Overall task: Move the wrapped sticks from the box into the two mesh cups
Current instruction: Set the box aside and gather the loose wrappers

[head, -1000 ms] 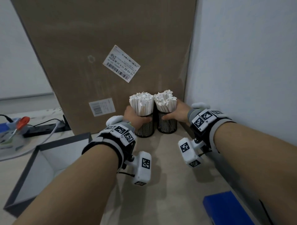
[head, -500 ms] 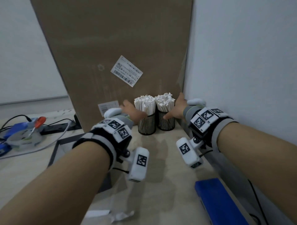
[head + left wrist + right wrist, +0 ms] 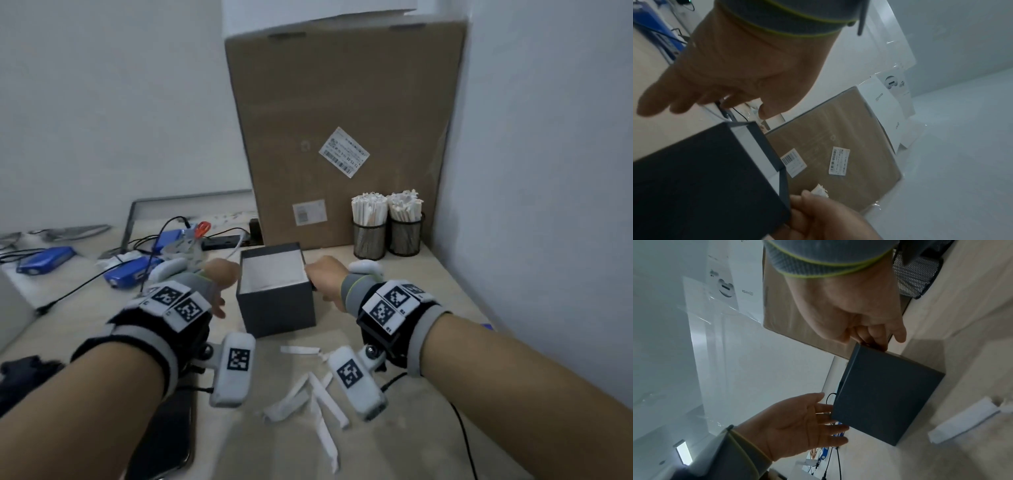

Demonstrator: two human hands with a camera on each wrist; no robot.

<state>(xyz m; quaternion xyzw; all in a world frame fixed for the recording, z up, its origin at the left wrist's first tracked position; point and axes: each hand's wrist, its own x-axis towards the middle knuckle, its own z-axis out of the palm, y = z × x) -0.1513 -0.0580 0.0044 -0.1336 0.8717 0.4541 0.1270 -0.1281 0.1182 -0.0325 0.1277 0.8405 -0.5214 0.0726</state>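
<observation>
Beige tabletop is running up to a tall cardboard carton at twelve o'clock. Two mesh cups, packed with wrapped sticks, are standing touching each other at one o'clock. Centrally, the dark box is sitting open. The right hand is pinching its right rim; the left hand is hovering spread beside its left wall. Torn white wrappers are lying at six o'clock.

No print here can be read. The carton carries two barcode labels, their lettering too small and blurred. The white package behind it bears a faint, illegible logo.
</observation>
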